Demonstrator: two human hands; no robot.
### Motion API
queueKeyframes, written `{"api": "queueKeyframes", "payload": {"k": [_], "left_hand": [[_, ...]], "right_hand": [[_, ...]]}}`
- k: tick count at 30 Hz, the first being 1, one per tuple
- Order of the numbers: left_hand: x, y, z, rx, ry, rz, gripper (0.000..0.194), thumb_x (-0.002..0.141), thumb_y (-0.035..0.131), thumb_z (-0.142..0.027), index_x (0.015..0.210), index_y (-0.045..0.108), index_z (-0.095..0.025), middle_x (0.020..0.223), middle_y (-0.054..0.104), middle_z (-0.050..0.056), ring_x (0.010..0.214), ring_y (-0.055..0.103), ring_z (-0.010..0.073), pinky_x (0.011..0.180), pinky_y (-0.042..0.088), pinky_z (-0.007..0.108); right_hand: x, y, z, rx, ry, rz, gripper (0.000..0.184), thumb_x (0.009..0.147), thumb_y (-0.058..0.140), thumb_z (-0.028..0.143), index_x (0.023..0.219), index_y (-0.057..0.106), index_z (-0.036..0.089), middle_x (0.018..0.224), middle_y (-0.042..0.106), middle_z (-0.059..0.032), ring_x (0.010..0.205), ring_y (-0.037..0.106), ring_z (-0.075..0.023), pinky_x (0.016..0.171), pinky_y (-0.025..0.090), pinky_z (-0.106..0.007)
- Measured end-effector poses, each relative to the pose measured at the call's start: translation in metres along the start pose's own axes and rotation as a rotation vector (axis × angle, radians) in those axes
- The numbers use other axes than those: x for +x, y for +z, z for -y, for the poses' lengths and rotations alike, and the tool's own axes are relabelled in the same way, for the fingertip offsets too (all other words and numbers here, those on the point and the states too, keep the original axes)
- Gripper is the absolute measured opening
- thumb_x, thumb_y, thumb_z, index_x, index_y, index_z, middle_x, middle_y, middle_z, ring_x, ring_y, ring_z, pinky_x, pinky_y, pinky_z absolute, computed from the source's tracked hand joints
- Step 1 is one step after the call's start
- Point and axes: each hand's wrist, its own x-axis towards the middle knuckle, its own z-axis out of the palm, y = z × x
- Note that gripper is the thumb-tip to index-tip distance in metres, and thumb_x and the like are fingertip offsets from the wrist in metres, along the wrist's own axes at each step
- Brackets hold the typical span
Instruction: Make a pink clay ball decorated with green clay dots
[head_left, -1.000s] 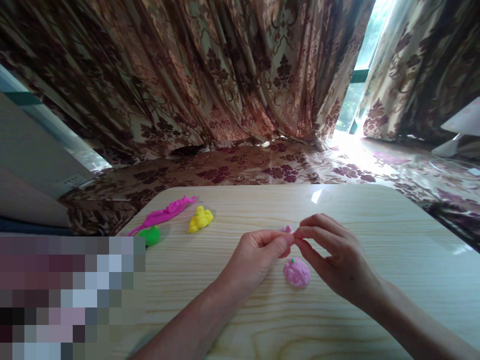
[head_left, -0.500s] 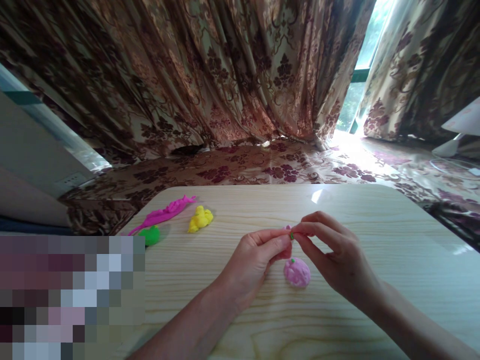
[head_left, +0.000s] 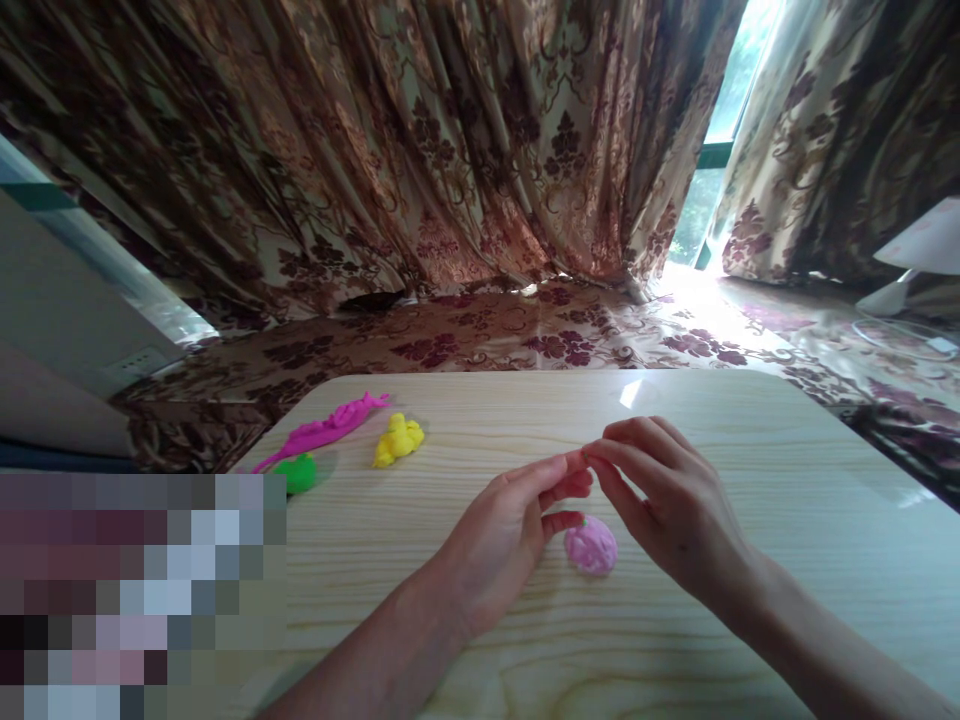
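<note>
The pale wood-grain surface (head_left: 585, 650) gives broad, flat room, so this fingertip work is best done low over it, as both forearms reach in from the near edge. The left hand (head_left: 495, 535) and right hand (head_left: 671, 490) meet tip to tip, the right thumb and forefinger drawn together against the end of the left forefinger; anything between them is hidden, so whether either set of fingers is clamped on something I cannot tell. A light pinch, with the left hand as the steady one, should suit material that looks soft like modelling clay. At the far left, the long magenta strip (head_left: 326, 435), yellow lump (head_left: 397, 441) and green lump (head_left: 298, 474) lie well apart from the hands. The pink lump (head_left: 592, 550) rests on the surface just below the joined fingertips, so the lower left fingers are better lifted clear, lest they dent it or smear the tiny green speck (head_left: 583, 521) at its far edge, right by one of their tips
</note>
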Motion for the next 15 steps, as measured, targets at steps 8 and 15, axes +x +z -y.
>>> {"api": "queueKeyframes", "payload": {"k": [8, 15], "left_hand": [[-0.0035, 0.0025, -0.0109, -0.242, -0.086, 0.177, 0.041, 0.090, 0.036, -0.043, 0.106, 0.063, -0.015, 0.125, 0.052, 0.010, 0.123, 0.037, 0.0226, 0.092, 0.036, 0.033], [-0.0014, 0.0005, -0.0111, -0.289, -0.055, 0.137, 0.045, 0.090, 0.034, -0.045, 0.107, 0.061, -0.013, 0.117, 0.057, 0.011, 0.118, 0.043, 0.0220, 0.093, 0.036, 0.033]], "right_hand": [[0.0002, 0.0058, 0.0013, -0.180, -0.099, 0.037, 0.037, 0.083, 0.045, 0.007, 0.119, 0.055, 0.010, 0.119, 0.052, -0.0164, 0.113, 0.043, -0.0296, 0.089, 0.042, -0.046], [-0.0003, 0.0074, 0.0035, -0.152, -0.144, 0.149, 0.051, 0.082, 0.041, 0.007, 0.132, 0.043, 0.009, 0.137, 0.045, -0.0123, 0.132, 0.026, -0.0274, 0.104, 0.030, -0.048]]}}
